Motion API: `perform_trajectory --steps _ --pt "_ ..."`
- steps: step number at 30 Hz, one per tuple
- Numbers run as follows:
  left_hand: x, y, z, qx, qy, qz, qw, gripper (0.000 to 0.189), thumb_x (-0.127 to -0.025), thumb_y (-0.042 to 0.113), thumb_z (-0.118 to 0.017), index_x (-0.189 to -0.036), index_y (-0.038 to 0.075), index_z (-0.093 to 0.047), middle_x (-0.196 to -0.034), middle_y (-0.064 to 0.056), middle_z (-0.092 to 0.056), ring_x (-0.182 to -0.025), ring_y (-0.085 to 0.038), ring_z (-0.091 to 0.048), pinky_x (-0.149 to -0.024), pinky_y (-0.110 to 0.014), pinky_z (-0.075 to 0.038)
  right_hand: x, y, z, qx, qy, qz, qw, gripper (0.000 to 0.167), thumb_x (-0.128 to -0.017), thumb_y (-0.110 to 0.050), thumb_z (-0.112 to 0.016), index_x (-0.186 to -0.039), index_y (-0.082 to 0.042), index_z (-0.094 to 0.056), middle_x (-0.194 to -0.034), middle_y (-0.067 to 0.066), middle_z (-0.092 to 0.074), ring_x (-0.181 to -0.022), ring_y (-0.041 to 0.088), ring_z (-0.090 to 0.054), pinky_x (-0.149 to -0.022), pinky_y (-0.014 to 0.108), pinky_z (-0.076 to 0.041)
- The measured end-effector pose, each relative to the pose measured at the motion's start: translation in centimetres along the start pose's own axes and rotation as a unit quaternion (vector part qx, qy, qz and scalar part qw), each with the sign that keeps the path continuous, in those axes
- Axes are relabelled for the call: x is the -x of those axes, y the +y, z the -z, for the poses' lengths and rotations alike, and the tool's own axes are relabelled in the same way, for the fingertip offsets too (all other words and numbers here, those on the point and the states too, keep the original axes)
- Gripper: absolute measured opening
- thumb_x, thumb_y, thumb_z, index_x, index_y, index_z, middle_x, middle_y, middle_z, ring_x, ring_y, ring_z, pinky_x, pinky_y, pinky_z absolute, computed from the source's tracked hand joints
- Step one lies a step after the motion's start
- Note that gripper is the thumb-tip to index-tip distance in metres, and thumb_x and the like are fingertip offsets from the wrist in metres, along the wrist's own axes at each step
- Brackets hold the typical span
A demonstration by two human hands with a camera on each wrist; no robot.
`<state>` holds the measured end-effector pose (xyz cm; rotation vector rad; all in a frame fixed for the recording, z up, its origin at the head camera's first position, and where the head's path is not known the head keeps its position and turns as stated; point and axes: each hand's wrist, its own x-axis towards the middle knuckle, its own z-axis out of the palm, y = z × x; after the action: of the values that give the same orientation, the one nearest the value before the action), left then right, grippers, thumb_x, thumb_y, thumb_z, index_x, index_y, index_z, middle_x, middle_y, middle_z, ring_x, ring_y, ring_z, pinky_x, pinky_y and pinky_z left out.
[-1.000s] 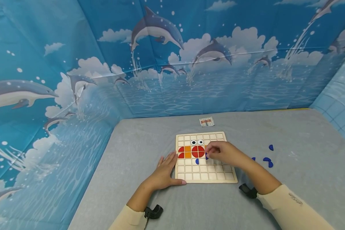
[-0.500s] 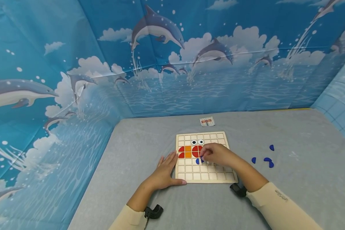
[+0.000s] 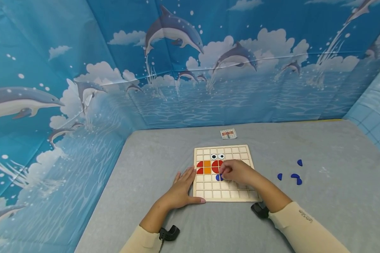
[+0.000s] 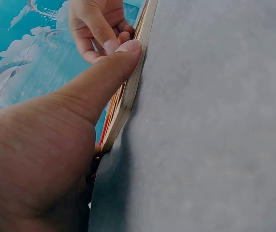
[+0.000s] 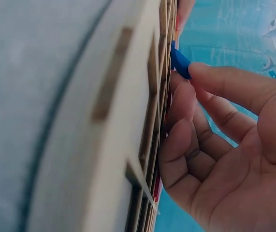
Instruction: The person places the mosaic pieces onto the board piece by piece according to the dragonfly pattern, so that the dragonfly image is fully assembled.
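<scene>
A wooden grid board lies on the grey table. My left hand rests at its left edge, fingers extended along the side; in the left wrist view the thumb touches the board's edge. Between thumb and index finger, my right hand pinches a blue half-round piece, partly in a cell. Just left of that piece sits another blue piece. Red quarter pieces, orange squares, red fin-like pieces and two eye pieces fill other cells. The right hand hides cells behind it.
Several loose blue pieces lie on the table to the right of the board. A small pattern card lies behind the board. A dolphin-printed curtain hangs along the back and left sides.
My right hand has moved left and slightly down with the blue piece, bringing it beside the other blue piece on the board. My left hand has stayed in place.
</scene>
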<state>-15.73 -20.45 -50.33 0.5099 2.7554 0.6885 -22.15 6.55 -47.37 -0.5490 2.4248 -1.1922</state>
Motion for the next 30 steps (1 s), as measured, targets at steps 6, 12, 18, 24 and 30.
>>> perform_trajectory --steps 6,12,18,24,30 --pt "0.0 0.0 0.0 0.0 0.0 0.001 1.0 0.118 -0.078 0.066 -0.077 -0.163 0.011 -0.017 -0.172 -0.002 -0.011 -0.16 -0.019 -0.008 -0.129 -0.053 0.0 -0.1 0.1 -0.4 0.017 0.011 0.013 0.9997 0.006 -0.092 -0.002 -0.069 -0.095 -0.007 -0.069 -0.08 0.002 -0.063 -0.072 0.015 -0.052 -0.068 0.029 -0.045" --pt "0.1 0.1 0.0 0.0 0.002 0.0 1.0 0.118 -0.078 0.065 -0.078 -0.163 0.01 -0.017 -0.172 -0.002 -0.011 -0.16 -0.02 -0.008 -0.129 -0.053 0.0 -0.1 0.0 -0.8 0.052 0.027 0.008 0.9982 0.006 -0.09 -0.004 -0.069 -0.092 -0.009 -0.068 -0.078 0.0 -0.06 -0.071 0.015 -0.052 -0.067 0.028 -0.043" --pt "0.0 0.0 0.0 -0.004 0.001 -0.001 1.0 0.118 -0.078 0.066 -0.077 -0.163 0.011 -0.016 -0.172 -0.001 -0.01 -0.16 -0.019 -0.008 -0.129 -0.052 0.0 0.0 -0.2 -1.0 0.076 0.041 0.011 0.9962 0.008 -0.089 -0.001 -0.066 -0.089 -0.01 -0.068 -0.073 0.0 -0.058 -0.067 0.015 -0.051 -0.063 0.028 -0.042" --pt "-0.1 -0.1 -0.1 -0.007 -0.001 0.002 1.0 0.118 -0.078 0.066 -0.076 -0.163 0.012 -0.015 -0.172 0.0 -0.008 -0.16 -0.018 -0.007 -0.129 -0.052 0.001 0.0 -0.2 -1.2 0.096 0.053 0.022 0.9938 0.01 -0.088 -0.001 -0.066 -0.089 -0.011 -0.069 -0.072 -0.002 -0.058 -0.066 0.013 -0.05 -0.063 0.027 -0.041" --pt "0.0 0.0 0.0 -0.006 0.0 0.001 1.0 0.118 -0.078 0.066 -0.077 -0.163 0.011 -0.015 -0.172 -0.001 -0.009 -0.16 -0.019 -0.008 -0.129 -0.052 0.0 0.0 0.0 -1.2 0.113 0.061 0.028 0.9914 0.008 -0.087 -0.003 -0.067 -0.09 -0.01 -0.067 -0.07 -0.003 -0.056 -0.065 0.013 -0.05 -0.063 0.027 -0.04"
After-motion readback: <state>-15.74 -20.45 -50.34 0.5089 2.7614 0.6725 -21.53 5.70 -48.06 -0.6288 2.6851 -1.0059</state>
